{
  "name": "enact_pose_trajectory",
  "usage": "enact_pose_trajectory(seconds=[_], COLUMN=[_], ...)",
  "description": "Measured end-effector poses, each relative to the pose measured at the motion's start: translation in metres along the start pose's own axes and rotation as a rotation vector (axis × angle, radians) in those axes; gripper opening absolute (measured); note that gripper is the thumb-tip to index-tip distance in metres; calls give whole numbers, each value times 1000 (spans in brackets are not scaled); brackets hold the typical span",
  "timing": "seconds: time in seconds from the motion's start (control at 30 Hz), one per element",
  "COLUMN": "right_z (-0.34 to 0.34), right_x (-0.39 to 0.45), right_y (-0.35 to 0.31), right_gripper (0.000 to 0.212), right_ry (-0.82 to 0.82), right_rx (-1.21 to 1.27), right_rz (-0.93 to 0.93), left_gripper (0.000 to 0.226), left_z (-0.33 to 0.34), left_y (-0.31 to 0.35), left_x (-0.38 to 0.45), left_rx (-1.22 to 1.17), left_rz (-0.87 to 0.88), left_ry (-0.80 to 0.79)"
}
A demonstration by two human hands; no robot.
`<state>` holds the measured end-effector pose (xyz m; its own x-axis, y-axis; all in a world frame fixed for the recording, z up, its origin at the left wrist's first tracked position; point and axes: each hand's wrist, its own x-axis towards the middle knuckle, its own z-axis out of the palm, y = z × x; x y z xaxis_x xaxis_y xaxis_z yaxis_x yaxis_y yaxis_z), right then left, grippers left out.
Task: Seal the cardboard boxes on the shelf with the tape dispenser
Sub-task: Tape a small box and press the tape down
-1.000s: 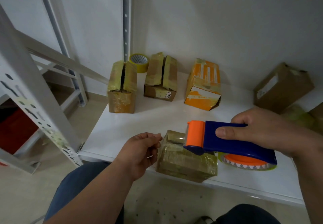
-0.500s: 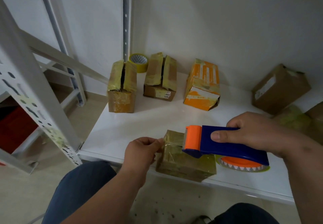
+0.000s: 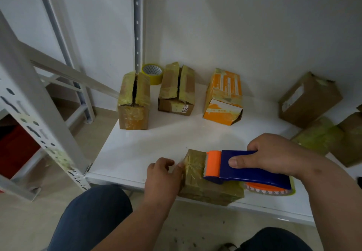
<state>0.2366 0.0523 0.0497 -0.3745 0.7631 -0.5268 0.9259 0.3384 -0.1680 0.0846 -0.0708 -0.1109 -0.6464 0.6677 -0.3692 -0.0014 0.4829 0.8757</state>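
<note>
pressing tape dispenser [image 3: 248, 169] onto box [image 3: 205, 188], left hand [image 3: 162, 174] steadying.

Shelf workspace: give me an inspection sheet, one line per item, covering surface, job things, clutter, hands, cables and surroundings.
Surface: white shelf board, bare in the middle.
Job's things: tape-wrapped box at the front edge; blue and orange tape dispenser resting on its top. At the back, two brown boxes with open top seams and an orange box. More brown boxes at right.
Clutter: spare yellow tape roll at the rear.
Hands: right hand grips the dispenser; left hand touches the box's left end, grip unclear.
Cables: nothing seen.
Surroundings: white wall, perforated metal uprights, something red at the lower left, floor below.
</note>
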Motion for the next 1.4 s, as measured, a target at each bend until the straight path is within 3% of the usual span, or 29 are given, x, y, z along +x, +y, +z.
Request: enact_pose_trajectory(seconds=[0.13,0.2,0.3,0.37,0.43,0.63,0.77,1.0,1.1,1.27,1.4], right_z=[3,3,4,4,4,2,-4,-5,-10,-28,-28], right_x=[1,3,4,4,5,10,12,15,10,-6,-6], right_y=[2,3,3,4,5,9,13,33,48,88,99], right_gripper=[53,55,55,55,56,58,60,56,52,66,59], right_ry=[9,20,24,15,4,-51,-117,-155,-106,-60,-61], right_rx=[-3,-26,-40,-44,-43,-43,-42,35,31,69,64], right_rz=[-2,-8,-14,-15,-15,-39,-60,-101,-108,-59,-46], left_gripper=[48,64,103,115,119,120,117,120,121,122,122], left_z=[-10,-20,-33,-32,-22,-7,-8,-10,-10,-7,-6], left_y=[11,22,41,47,47,36,39,40,40,35,34], left_x=[-2,-3,4,10,10,3,5,6,9,11,11], left_rx=[103,165,616,935,1082,1146,1188,997,1021,1048,1057], left_rz=[366,583,694,745,766,727,718,633,642,673,684], left_ry=[1,-178,-532,-570,-522,-393,-429,-539,-520,-476,-449])
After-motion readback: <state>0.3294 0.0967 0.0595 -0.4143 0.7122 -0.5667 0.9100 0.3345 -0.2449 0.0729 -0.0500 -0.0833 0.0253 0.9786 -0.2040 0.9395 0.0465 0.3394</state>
